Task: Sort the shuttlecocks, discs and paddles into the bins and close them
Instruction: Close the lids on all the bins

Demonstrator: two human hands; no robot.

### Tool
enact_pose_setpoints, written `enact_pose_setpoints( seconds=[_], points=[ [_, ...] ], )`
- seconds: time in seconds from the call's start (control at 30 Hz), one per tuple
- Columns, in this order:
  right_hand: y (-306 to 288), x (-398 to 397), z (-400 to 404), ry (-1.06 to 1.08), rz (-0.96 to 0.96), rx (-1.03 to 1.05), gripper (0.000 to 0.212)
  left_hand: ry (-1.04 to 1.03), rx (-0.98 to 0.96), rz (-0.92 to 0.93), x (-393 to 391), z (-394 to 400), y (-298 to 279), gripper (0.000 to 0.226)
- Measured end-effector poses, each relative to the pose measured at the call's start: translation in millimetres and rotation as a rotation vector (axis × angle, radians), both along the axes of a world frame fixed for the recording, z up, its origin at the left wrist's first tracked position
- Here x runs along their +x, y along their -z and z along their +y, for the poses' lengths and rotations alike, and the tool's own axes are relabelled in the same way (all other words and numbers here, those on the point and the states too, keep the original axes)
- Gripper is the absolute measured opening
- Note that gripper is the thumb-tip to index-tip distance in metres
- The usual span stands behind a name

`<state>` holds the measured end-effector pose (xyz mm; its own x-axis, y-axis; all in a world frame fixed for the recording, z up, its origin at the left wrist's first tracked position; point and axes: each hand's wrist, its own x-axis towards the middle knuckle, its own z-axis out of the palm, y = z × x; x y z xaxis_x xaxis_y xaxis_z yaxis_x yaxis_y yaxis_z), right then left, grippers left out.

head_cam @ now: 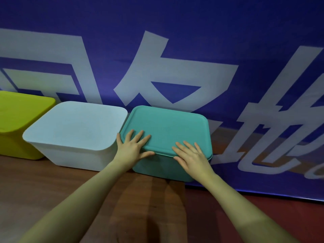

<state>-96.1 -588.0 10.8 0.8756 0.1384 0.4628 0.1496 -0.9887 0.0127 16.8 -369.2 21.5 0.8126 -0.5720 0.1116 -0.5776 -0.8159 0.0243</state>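
Left hand [133, 146] and right hand [190, 155], fingers [145, 139] flat, grasping nothing, press teal lid [168, 127]; advise even pressure along front edge.

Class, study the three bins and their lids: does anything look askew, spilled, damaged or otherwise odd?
Nothing stands out. The yellow-green bin, white bin and teal bin sit in a row with lids on. The left hand and right hand press flat on the teal lid.

Both arms reach fwd, bare forearms. Left hand [134, 146] flat, fingers spread, palm down. Right hand [191, 155] same, fingers straight, pressing down.
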Motion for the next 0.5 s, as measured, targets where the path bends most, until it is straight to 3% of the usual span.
enact_pose_setpoints(
  seconds=[0.5],
  points=[
    [13.2,-7.3,4.7,0.003,-0.217,0.031,0.036,0.080,-0.076,-0.098,-1.9,8.2,5.9,0.081]
  ],
)
